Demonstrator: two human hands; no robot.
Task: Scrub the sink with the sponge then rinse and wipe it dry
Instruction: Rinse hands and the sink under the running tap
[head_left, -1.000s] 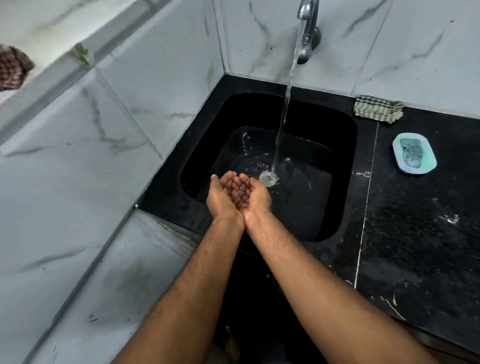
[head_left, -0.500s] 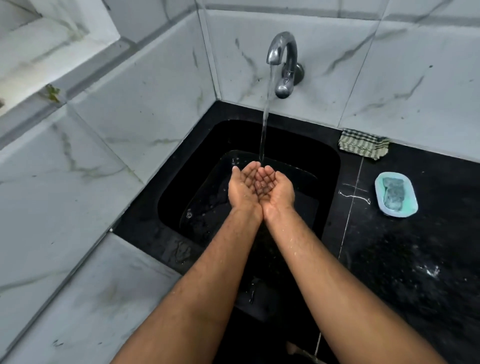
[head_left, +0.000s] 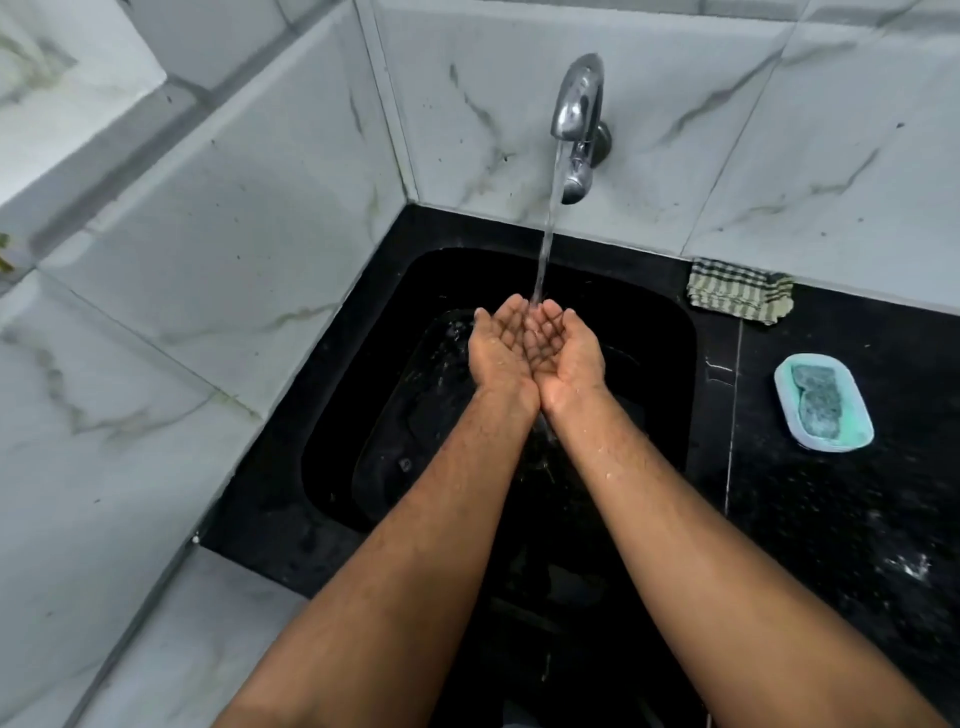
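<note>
The black sink (head_left: 363, 415) is wet and set in a black counter. Water runs from the chrome tap (head_left: 579, 119) straight into my cupped hands. My left hand (head_left: 501, 353) and my right hand (head_left: 566, 353) are pressed side by side, palms up, over the basin, holding nothing but water. A green sponge (head_left: 821, 400) lies in a pale oval dish (head_left: 784, 384) on the counter to the right. A folded checked cloth (head_left: 740, 291) sits against the wall behind the sink's right corner.
Marble-patterned tile walls close off the back and the left side. A pale tiled ledge (head_left: 182, 649) runs along the sink's left front. The black counter (head_left: 857, 519) to the right shows wet specks.
My cupped hands have moved up and back from beside the stream to directly under it. The view has tilted up, so the whole tap now shows.
</note>
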